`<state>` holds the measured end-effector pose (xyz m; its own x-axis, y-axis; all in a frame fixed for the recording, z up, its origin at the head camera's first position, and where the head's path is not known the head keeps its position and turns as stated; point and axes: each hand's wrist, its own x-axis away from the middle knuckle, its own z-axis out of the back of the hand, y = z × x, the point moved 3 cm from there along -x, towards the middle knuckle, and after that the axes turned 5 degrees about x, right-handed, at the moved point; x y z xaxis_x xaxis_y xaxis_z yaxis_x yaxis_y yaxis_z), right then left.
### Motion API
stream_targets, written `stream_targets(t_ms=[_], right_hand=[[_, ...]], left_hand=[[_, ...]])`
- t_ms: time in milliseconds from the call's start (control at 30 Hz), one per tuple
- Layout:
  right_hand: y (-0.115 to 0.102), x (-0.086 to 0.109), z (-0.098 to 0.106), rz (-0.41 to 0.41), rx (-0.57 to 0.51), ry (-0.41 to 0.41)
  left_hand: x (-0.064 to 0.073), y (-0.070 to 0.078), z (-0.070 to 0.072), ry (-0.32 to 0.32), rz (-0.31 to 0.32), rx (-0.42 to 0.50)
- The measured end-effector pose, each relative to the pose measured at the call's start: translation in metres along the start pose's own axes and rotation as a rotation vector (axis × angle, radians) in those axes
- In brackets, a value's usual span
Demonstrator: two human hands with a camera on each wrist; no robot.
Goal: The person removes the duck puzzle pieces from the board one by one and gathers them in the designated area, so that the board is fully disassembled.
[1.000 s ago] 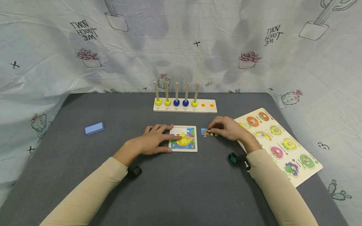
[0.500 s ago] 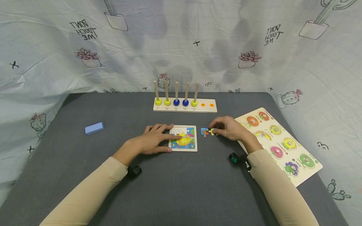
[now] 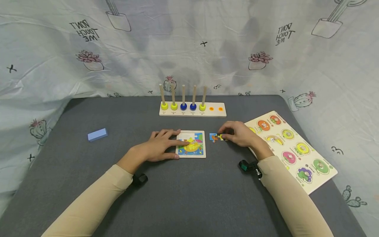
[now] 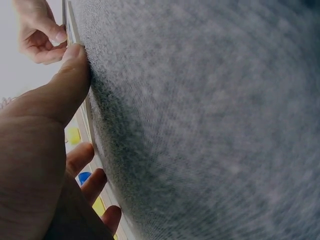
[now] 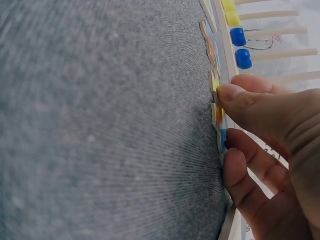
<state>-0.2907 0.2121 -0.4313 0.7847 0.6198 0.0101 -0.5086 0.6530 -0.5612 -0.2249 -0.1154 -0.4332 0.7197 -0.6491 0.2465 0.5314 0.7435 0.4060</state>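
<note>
My left hand [image 3: 157, 148] lies spread over the left side of a small wooden jigsaw tray [image 3: 204, 144], index finger across its yellow duck picture and thumb at the lower left edge. Pale backing shows in the tray's upper left part. Just right of the tray, a blue and orange puzzle piece [image 3: 213, 137] lies on the cloth. Beside it, my right hand [image 3: 240, 135] pinches a yellow and black puzzle piece [image 3: 219, 136] at table level. The right wrist view shows my thumb [image 5: 232, 94] on a yellow-edged piece [image 5: 215, 86], with further pieces in line; the fingers partly hide them.
Behind the tray stands a pegged wooden board [image 3: 180, 113] with yellow and blue rings. A large fruit peg puzzle [image 3: 284, 146] lies at the right, partly beneath my right forearm. A blue block [image 3: 97, 135] sits at the left on the grey tabletop [image 3: 189, 197].
My right fingers have shifted slightly right across the pieces, uncovering more of the blue and orange one. My left hand stays on the tray. The head view has tilted slightly.
</note>
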Motion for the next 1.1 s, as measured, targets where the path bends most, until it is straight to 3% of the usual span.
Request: stream_targets(t_ms=[267, 800, 1100], right_hand=[[0.001, -0.001, 0.001, 0.008, -0.014, 0.020], [-0.012, -0.009, 0.005, 0.100, 0.004, 0.079], [-0.024, -0.019, -0.002, 0.134, -0.045, 0.070]], left_hand=[[0.000, -0.001, 0.001, 0.003, -0.001, 0.001], [0.000, 0.001, 0.004, 0.013, 0.025, 0.043], [-0.010, 0.011, 0.006, 0.033, -0.016, 0.067]])
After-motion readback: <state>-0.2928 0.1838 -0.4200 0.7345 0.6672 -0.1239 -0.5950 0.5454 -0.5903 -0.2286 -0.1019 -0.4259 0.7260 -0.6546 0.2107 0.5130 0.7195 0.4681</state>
